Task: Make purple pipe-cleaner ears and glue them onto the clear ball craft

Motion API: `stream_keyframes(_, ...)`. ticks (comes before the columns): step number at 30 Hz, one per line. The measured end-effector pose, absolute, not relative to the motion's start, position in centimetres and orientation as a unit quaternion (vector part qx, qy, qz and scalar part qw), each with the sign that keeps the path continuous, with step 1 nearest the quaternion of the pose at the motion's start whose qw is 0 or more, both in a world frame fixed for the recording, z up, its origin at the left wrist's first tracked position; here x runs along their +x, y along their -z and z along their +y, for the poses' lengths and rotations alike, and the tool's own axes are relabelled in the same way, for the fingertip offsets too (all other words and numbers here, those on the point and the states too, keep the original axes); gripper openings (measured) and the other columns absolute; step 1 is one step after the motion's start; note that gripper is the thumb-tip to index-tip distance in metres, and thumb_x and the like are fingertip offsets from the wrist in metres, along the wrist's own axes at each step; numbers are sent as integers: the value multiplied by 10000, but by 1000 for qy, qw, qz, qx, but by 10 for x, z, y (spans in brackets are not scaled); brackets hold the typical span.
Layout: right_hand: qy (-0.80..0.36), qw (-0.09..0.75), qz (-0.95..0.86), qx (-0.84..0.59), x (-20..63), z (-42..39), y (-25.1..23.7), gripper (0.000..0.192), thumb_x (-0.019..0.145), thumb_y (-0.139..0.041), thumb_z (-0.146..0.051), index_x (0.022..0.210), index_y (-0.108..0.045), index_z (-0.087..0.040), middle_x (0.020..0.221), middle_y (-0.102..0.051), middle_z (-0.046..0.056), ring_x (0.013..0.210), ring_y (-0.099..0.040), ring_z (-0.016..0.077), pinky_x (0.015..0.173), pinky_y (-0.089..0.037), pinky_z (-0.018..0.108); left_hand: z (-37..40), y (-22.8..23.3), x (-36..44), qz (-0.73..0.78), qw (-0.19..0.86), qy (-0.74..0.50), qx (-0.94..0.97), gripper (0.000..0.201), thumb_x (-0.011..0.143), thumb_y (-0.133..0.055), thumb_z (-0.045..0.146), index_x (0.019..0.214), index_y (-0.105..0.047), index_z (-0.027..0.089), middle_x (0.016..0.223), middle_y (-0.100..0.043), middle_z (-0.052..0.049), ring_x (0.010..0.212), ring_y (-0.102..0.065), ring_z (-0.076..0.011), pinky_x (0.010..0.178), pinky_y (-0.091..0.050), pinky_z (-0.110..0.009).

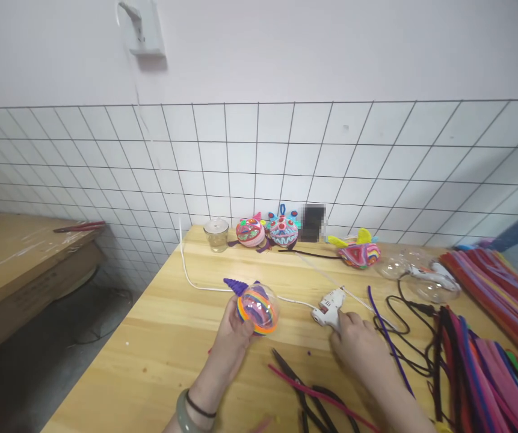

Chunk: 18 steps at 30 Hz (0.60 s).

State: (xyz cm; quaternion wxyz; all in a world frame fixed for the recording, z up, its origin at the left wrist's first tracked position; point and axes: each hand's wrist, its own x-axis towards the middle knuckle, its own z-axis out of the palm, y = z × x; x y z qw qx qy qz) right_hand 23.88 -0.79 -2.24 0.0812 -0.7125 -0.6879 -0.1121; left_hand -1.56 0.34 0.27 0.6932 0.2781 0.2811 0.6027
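My left hand [236, 328] is closed around a clear ball [259, 310] decorated with orange, yellow, blue and purple pipe cleaner bands. A purple pipe cleaner piece [235, 285] sticks out from its upper left side. With my right hand [360, 346] I grip the handle of a white glue gun [329, 308], which is on or just above the wooden table. Its white cord trails left across the wood. Dark-handled scissors [301, 385] lie between my forearms, with a pink pipe cleaner [306, 383] across them.
Decorated balls [284, 230] stand along the tiled wall beside a clear cup [217, 234]. At the right are transparent ball shells [432, 287], a tangled black cord [405, 328] and bundles of coloured pipe cleaners [488, 367]. A cardboard-covered surface [24, 252] is at the left.
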Motion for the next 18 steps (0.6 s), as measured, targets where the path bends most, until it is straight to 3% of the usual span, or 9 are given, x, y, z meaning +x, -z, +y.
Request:
stream_keyframes(3, 111, 97, -684, -714, 241, -9, 23, 141, 738, -510, -133, 813, -629, -124, 779, -663, 142, 723, -620, 301, 689, -452, 391, 4, -1, -14, 281, 692, -603, 280, 609, 506, -866, 331, 1049, -611, 229, 1064, -657, -78, 912, -631, -221, 715, -532, -291)
stream_keyframes(10, 77, 205, -695, -685, 250, -16, 11, 276, 790, -452, -222, 1031, -556, -139, 991, -655, 138, 890, -633, 260, 753, -498, 334, 6, 2, -11, 276, 683, -615, 280, 674, 468, -885, 300, 1076, -606, 219, 1116, -652, -102, 1036, -596, -259, 894, -468, -346)
stream_keyframes(15, -70, 397, -709, -578, 215, -39, -16, 155, 880, -461, -287, 850, -583, -196, 787, -667, 66, 672, -636, 201, 605, -509, 271, 7, 3, -13, 284, 675, -619, 283, 668, 503, -869, 328, 1101, -587, 234, 1134, -636, -100, 985, -612, -250, 794, -522, -345)
stream_keyframes(18, -112, 437, -717, -530, 193, -52, -28, 147, 871, -517, -316, 907, -614, -211, 797, -697, 53, 754, -677, 222, 609, -536, 247, 7, 3, -15, 297, 683, -606, 278, 636, 547, -843, 360, 1113, -574, 254, 1138, -628, -93, 936, -631, -248, 695, -554, -333)
